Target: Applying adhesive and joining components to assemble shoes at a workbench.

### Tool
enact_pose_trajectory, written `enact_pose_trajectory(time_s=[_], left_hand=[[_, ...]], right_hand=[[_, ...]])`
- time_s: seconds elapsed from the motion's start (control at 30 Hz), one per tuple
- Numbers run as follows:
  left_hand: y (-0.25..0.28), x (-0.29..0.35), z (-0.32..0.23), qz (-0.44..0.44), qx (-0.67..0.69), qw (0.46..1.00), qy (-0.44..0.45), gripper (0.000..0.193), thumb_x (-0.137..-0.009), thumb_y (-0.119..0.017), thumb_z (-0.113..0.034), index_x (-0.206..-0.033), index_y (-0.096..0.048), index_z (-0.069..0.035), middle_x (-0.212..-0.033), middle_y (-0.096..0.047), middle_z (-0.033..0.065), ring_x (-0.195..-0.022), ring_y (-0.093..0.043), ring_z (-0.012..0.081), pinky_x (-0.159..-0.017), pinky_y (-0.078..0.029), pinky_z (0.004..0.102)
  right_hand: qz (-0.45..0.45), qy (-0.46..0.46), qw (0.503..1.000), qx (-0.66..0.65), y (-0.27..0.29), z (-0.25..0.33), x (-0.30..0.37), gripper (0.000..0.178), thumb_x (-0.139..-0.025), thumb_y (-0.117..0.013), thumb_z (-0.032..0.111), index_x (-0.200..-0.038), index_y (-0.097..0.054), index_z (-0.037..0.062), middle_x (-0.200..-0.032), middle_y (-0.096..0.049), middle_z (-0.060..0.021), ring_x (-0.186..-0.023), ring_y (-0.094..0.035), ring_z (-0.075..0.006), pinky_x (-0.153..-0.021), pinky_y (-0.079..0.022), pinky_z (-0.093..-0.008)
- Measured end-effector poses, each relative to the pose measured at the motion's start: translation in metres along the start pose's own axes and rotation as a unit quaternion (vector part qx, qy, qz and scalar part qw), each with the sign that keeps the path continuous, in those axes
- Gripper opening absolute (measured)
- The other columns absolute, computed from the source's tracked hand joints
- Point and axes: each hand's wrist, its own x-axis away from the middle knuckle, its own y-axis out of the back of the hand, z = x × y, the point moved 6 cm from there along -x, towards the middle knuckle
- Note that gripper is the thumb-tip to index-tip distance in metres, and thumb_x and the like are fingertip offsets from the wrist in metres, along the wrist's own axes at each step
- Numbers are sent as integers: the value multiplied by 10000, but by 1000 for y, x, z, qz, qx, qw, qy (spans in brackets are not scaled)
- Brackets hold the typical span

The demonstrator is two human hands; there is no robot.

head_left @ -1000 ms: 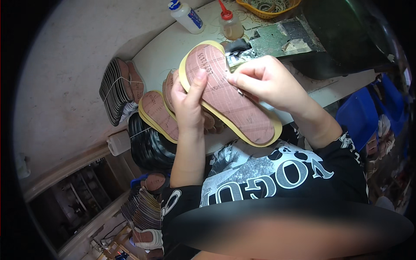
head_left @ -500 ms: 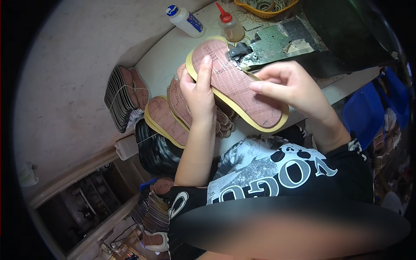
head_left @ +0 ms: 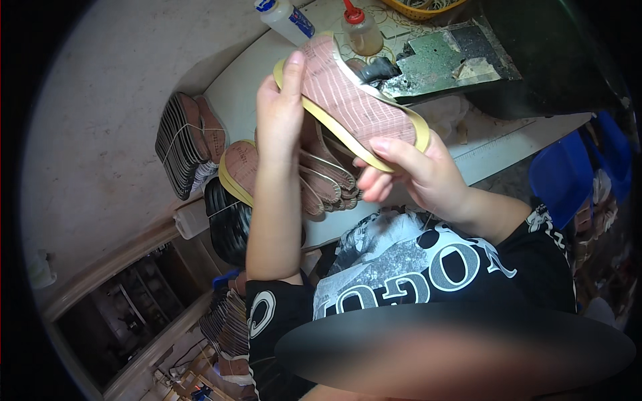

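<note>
A shoe sole (head_left: 358, 97) with a pinkish, pale-lined top and a yellow rim is held tilted between both hands above the table. My left hand (head_left: 279, 110) grips its upper left edge, thumb on the top face. At the lower right end, my right hand (head_left: 428, 164) is closed on the sole, thumb above and fingers curled beneath. The sole's far edge lies close to a small black machine part (head_left: 380, 71) beside a worn green plate (head_left: 445, 63); whether they touch is hard to tell. Below my wrists lie more pink soles (head_left: 328, 177), partly hidden by my left forearm.
A white bottle with a blue cap (head_left: 286, 20) and a red-tipped glue bottle (head_left: 361, 32) stand at the back, near a yellow basket (head_left: 428, 10). Tied sole bundles (head_left: 180, 144) lean by the wall at left. Blue plastic containers (head_left: 562, 170) are at right.
My right hand has moved from the sole's right edge down to its lower end and taken hold there. The sole has shifted up and left and tilted.
</note>
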Motion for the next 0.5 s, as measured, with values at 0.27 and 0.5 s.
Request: enact_pose_trajectory(time_s=[0.27,0.5], left_hand=[[-37,-5,-96,181,-422,792,-404,506,-739,-741,-429,-1110,-663,-93,-1140,-610,150,-1213,-483,281,-1107,-225,439],[-70,-1,-86,453,-528,683,-221,385,-683,-790,-374,-874,-673,-61,-889,-624,79,-968,-559,227,-967,-349,391]], right_hand=[[-29,47,998,14,-6,1,-25,333,-953,-523,254,-977,-613,-66,-774,-668,-148,-667,-688,-196,-591,-547,-251],[-49,28,998,-20,-11,7,-12,354,-959,-536,298,-1044,-609,-37,-842,-674,-151,-712,-689,-175,-634,-554,-235]])
